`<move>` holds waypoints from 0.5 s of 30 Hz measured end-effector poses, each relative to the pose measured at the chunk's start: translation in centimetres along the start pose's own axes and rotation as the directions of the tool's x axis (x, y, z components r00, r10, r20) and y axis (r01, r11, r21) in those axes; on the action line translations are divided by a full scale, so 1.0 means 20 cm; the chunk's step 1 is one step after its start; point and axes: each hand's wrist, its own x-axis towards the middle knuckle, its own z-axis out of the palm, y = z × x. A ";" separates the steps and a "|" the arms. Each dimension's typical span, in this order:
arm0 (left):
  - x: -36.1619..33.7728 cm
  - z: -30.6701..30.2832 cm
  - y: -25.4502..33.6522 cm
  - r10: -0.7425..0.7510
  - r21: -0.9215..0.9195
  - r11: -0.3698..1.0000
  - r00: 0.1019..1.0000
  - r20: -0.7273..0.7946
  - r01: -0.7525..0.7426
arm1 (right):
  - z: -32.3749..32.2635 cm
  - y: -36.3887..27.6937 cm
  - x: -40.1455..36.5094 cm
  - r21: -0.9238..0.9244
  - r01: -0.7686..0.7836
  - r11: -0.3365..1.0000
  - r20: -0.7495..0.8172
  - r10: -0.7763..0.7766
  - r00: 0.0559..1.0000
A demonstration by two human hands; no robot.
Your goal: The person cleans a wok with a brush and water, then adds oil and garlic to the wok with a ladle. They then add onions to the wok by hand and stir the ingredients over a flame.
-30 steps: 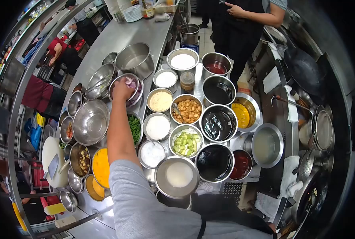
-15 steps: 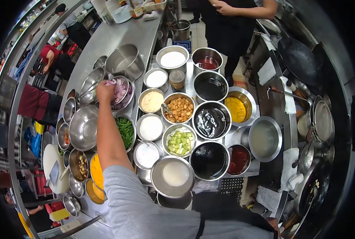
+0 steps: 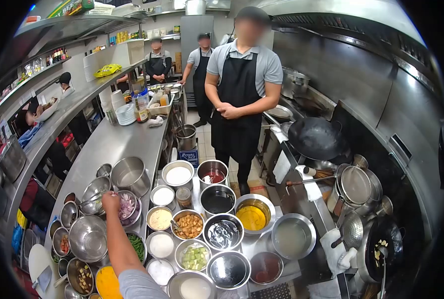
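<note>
My left hand [image 3: 110, 201] reaches to the left edge of a metal bowl of chopped red onion [image 3: 128, 206]. Its fingers are curled and partly hidden, so I cannot make out what they hold. Just left of it is a metal bowl [image 3: 95, 188] with a utensil handle across it. A larger perforated-looking steel bowl [image 3: 88, 238] sits nearer to me. Cut green beans [image 3: 136, 246] lie in a container beside my forearm. My right hand is out of view.
Steel pots hold dark liquid [image 3: 224, 233], yellow oil [image 3: 252, 218], fried cubes [image 3: 188, 226], green chunks [image 3: 195, 257] and white powder [image 3: 161, 245]. A person in a black apron [image 3: 239, 84] stands ahead, hands clasped. Woks [image 3: 317, 138] line the stove on the right.
My view has tilted up, bringing the standing people and shelves into sight. My shoulder and apron have dropped out of view. My left hand stays at the onion bowl's edge.
</note>
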 end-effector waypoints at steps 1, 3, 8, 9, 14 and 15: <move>0.02 0.03 -0.06 0.020 -0.076 0.997 1.000 -0.010 -0.021 | 0.01 0.00 -0.01 -0.008 -0.002 1.000 0.003 0.002 1.000; -0.05 -0.01 -0.02 0.056 -0.064 0.996 0.998 0.010 -0.056 | -0.01 -0.01 -0.01 -0.032 -0.011 0.999 0.004 0.011 1.000; -0.26 -0.11 0.16 0.058 0.223 0.968 0.964 0.261 -0.118 | 0.01 0.02 -0.07 -0.049 -0.029 0.998 0.012 0.029 0.999; -0.27 -0.11 0.17 0.048 0.289 0.949 0.962 0.267 -0.128 | 0.04 0.00 -0.10 -0.055 -0.040 0.998 0.028 0.042 0.999; -0.21 -0.09 0.14 0.056 0.212 0.974 0.991 0.119 -0.080 | 0.01 0.06 -0.04 -0.046 -0.040 0.998 0.007 0.040 0.999; -0.16 -0.07 0.08 0.040 0.130 0.991 0.999 0.014 -0.042 | 0.01 0.08 -0.03 -0.050 -0.034 0.998 0.000 0.034 0.999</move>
